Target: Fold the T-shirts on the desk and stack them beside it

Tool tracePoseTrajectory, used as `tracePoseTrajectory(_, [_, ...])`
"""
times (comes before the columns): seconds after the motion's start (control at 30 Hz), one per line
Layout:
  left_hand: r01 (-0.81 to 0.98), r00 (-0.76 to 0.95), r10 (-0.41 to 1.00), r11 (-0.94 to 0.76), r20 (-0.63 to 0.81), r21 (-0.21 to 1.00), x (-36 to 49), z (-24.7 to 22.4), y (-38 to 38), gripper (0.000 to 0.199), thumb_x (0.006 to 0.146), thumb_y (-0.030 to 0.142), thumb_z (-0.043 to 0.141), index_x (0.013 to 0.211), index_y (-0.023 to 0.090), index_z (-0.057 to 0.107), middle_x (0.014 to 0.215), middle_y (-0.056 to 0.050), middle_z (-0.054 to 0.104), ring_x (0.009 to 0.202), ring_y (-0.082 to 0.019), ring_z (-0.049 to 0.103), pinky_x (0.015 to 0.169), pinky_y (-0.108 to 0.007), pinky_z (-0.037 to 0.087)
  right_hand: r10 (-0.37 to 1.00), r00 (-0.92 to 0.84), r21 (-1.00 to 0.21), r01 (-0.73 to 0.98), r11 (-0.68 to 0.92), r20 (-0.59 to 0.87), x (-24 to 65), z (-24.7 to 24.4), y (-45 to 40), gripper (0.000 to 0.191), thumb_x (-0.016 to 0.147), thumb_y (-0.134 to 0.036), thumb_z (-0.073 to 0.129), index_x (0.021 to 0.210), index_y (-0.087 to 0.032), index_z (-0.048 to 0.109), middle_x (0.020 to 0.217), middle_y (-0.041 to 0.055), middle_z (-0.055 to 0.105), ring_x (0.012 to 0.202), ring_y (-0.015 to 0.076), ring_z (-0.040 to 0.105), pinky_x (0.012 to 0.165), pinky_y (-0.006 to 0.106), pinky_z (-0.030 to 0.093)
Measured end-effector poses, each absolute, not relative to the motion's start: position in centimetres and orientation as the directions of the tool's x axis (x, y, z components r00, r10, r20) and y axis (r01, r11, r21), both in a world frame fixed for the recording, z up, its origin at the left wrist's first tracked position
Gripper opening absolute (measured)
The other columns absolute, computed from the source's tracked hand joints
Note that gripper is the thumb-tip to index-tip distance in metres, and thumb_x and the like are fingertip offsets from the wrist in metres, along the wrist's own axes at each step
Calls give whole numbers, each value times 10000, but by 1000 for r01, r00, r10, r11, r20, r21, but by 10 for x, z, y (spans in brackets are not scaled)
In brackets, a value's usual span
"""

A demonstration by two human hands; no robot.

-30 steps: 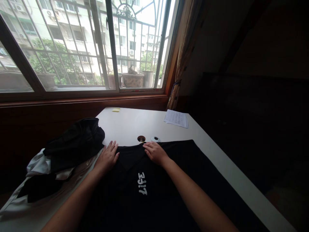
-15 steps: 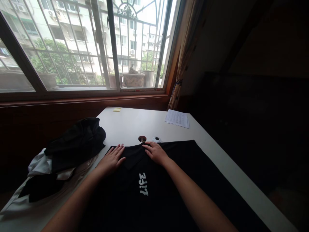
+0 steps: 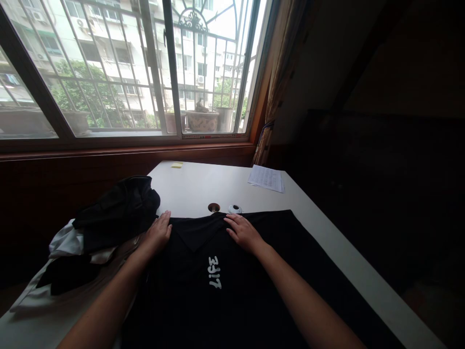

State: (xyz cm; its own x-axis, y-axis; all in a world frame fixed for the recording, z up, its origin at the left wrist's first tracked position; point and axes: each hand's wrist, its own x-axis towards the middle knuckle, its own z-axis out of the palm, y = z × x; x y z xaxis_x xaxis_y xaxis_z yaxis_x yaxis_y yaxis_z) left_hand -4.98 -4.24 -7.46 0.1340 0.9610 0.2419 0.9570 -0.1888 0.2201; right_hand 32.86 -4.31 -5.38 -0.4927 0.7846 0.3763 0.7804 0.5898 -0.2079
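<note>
A black T-shirt (image 3: 232,300) lies spread over the table in front of me, with white "Life" lettering (image 3: 214,272) sideways near its middle. My left hand (image 3: 159,234) rests at the shirt's far left corner, fingers stretched out and holding nothing. On the upper part of the cloth, close to the far edge, lies my right hand (image 3: 245,231), palm down with its fingers apart. Between the two hands a fold shows in the fabric. The shirt's near end runs out of view below.
A heap of black clothes (image 3: 116,213) with white pieces lies at the left. Beyond the shirt are a cable hole (image 3: 214,207), a round white cap (image 3: 235,209), papers (image 3: 267,179) and a yellow note (image 3: 177,165) on the white table (image 3: 203,184). A barred window (image 3: 145,72) stands behind.
My left hand has slid left, off the shirt's upper part to its corner. My right hand has shifted slightly right. The shirt's far left corner is now uncovered more.
</note>
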Motion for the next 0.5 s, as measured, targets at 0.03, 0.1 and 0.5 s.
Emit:
tracePoseTrajectory(0.03, [945, 109, 953, -188, 283, 266, -54, -75, -40, 596, 959, 248, 322, 1519, 56, 388, 1577, -183, 411, 1449, -278, 409, 1188, -458, 348, 773, -500, -207, 771, 603, 390, 327, -51, -46, 453, 988, -331, 531, 1434, -251, 549, 1452, 86, 561, 1374, 261, 467, 1173, 484, 364])
tracePoseTrajectory(0.1, [914, 88, 926, -222, 368, 339, -61, -76, -37, 586, 922, 222, 360, 1489, 99, 444, 1514, -166, 496, 1378, -274, 498, 1152, -437, 408, 745, -529, -201, 744, 637, 406, 322, -45, -52, 444, 971, -325, 572, 1412, -272, 567, 1419, 85, 583, 1323, 257, 509, 1143, 479, 397])
tracePoseTrajectory(0.5, [821, 353, 836, -492, 419, 290, -68, -49, -46, 294, 901, 212, 485, 1064, 250, 727, 1057, -66, 679, 1009, -255, 598, 922, -397, 528, 653, -659, -266, 598, 756, 374, 286, -31, -78, 290, 953, -342, 609, 1220, -274, 700, 1258, 58, 669, 1172, 227, 595, 1070, 415, 460])
